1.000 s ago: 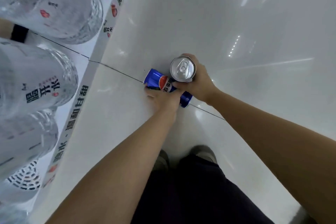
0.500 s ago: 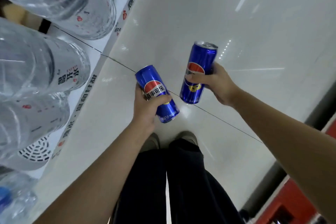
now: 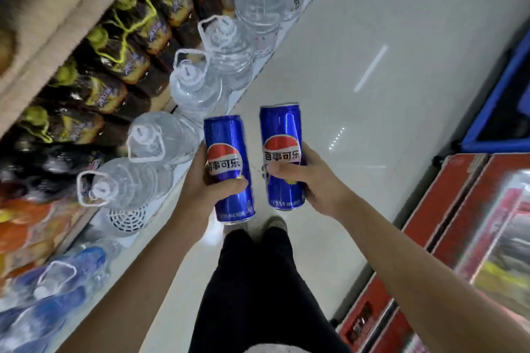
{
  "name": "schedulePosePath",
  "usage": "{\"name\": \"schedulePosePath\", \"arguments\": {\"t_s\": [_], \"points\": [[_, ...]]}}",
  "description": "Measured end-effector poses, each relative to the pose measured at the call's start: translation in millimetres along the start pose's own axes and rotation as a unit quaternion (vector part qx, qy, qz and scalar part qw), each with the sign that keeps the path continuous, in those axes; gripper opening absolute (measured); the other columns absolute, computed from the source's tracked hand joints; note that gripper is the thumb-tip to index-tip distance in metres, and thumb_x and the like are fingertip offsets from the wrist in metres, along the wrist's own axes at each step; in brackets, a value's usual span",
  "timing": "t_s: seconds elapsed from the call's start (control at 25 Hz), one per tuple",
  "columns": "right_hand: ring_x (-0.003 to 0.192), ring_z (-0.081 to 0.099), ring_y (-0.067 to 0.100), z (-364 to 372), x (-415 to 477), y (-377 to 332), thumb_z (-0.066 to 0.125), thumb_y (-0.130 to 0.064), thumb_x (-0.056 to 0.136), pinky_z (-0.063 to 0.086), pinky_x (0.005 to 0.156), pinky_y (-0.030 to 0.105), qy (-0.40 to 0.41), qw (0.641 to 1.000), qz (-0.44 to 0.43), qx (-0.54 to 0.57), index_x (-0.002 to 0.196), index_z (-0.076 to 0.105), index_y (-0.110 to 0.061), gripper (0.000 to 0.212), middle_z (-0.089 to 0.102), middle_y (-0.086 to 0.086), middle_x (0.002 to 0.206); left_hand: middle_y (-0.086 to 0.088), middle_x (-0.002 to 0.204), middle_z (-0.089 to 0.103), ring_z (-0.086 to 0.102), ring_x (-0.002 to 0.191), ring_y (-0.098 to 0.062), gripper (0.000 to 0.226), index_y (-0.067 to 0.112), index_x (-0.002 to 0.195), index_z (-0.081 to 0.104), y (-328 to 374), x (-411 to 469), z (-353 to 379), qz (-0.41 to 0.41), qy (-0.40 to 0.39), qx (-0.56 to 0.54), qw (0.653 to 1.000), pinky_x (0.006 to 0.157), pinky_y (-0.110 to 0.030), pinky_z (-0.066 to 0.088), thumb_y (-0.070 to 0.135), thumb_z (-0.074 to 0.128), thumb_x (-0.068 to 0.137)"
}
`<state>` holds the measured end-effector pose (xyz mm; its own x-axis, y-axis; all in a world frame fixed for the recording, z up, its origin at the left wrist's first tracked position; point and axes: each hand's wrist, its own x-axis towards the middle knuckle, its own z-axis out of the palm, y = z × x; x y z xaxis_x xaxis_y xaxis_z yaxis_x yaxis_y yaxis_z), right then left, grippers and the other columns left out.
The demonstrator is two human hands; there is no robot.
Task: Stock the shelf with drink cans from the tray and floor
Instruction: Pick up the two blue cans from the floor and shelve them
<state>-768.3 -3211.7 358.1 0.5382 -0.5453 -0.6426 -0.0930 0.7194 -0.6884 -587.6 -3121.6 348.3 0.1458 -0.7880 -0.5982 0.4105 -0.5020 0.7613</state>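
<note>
From the head view, the left hand wraps one blue can and the right hand wraps a second blue can. Both stand upright, labels facing up, side by side but apart, probably so they go onto the shelf at the left without turning. That makes two cans, one per hand. Left of the left hand stand at least six clear water jugs in a row on the floor.

Glossy blue metal cans, clear ribbed plastic water jugs, smooth shiny floor
</note>
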Motion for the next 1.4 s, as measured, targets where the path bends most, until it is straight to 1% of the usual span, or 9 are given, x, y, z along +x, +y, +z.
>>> {"name": "schedulePosePath", "arguments": {"t_s": [0.16,0.32,0.48,0.6,0.8,0.88,1.04,1.16,1.4], "points": [[0.071,0.066,0.016,46.5,-54.8,-49.9,0.075,-0.009,0.065,0.058,0.066,0.028,-0.014,0.998,-0.037,-0.038,0.091,0.062,-0.018,0.031,0.069,-0.001,0.075,0.014,0.071,0.068,0.065,0.066,-0.003,0.061,0.02,0.115,0.054,67.3,-60.0,12.2,0.061,0.035,-0.042,0.997,0.056,-0.021,0.054,-0.004,0.063,0.06],[0.069,0.067,0.02,87.2,-108.0,-80.4,0.08,-0.02,0.058,0.055,0.06,0.03,-0.055,0.994,-0.057,-0.072,0.091,0.063,-0.013,0.038,0.069,0.006,0.075,0.011,0.074,0.07,0.068,0.068,-0.006,0.059,0.024,0.113,0.057,98.2,-139.9,11.6,0.107,0.089,-0.1,0.985,0.055,-0.024,0.055,-0.002,0.063,0.06],[0.07,0.067,0.023,127.9,-149.1,-89.8,0.079,-0.025,0.054,0.055,0.059,0.031,-0.131,0.981,-0.054,-0.135,0.09,0.065,-0.013,0.04,0.069,0.008,0.075,0.008,0.077,0.071,0.068,0.068,-0.009,0.074,0.023,0.122,0.054,86.9,-224.3,15.7,0.157,0.165,-0.172,0.958,0.055,-0.024,0.055,0.003,0.071,0.053],[0.067,0.067,0.021,170.4,-179.5,-76.4,0.078,-0.024,0.056,0.054,0.058,0.031,-0.229,0.955,-0.025,-0.188,0.091,0.063,-0.011,0.041,0.068,0.008,0.074,0.004,0.081,0.072,0.069,0.071,-0.012,0.078,0.023,0.124,0.053,59.8,-296.6,22.4,0.185,0.237,-0.22,0.928,0.058,-0.026,0.055,0.013,0.075,0.05],[0.071,0.067,0.022,261.3,-234.8,-15.5,0.079,-0.025,0.053,0.054,0.059,0.031,-0.376,0.881,0.029,-0.286,0.093,0.064,-0.013,0.044,0.069,0.01,0.079,0.005,0.078,0.07,0.067,0.068,-0.009,0.08,0.021,0.124,0.052,3.2,-422.8,17.3,0.222,0.407,-0.288,0.838,0.056,-0.022,0.053,0.02,0.075,0.047],[0.069,0.066,0.022,300.9,-261.4,17.0,0.079,-0.024,0.054,0.054,0.058,0.032,-0.431,0.842,0.046,-0.321,0.089,0.065,-0.016,0.038,0.068,0.01,0.077,0.006,0.077,0.069,0.065,0.066,-0.008,0.078,0.023,0.122,0.053,-24.2,-473.6,11.1,0.23,0.469,-0.309,0.795,0.056,-0.022,0.053,0.02,0.076,0.047],[0.069,0.066,0.024,378.4,-324.9,93.7,0.08,-0.027,0.051,0.055,0.06,0.032,-0.507,0.773,0.079,-0.372,0.092,0.064,-0.011,0.046,0.069,0.01,0.075,0.01,0.068,0.068,0.064,0.06,-0.007,0.072,0.022,0.112,0.054,-84.1,-577.6,-4.7,0.239,0.573,-0.349,0.702,0.052,-0.023,0.053,0.021,0.078,0.044],[0.067,0.067,0.023,423.5,-372.7,157.1,0.08,-0.028,0.052,0.055,0.059,0.032,-0.544,0.743,0.089,-0.379,0.078,0.07,-0.021,0.028,0.071,0.008,0.072,0.014,0.065,0.067,0.064,0.058,-0.004,0.062,0.026,0.107,0.054,-128.2,-651.6,-31.8,0.236,0.617,-0.334,0.673,0.051,-0.02,0.052,0.015,0.078,0.051],[0.07,0.068,0.024,489.2,-441.5,251.3,0.083,-0.026,0.051,0.056,0.059,0.032,-0.564,0.723,0.135,-0.377,0.088,0.067,-0.014,0.043,0.07,0.012,0.077,0.016,0.073,0.068,0.067,0.065,-0.002,0.076,0.029,0.126,0.047,-173.2,-769.9,-94.3,0.256,0.667,-0.28,0.641,0.055,-0.017,0.052,0.015,0.076,0.058]]}}
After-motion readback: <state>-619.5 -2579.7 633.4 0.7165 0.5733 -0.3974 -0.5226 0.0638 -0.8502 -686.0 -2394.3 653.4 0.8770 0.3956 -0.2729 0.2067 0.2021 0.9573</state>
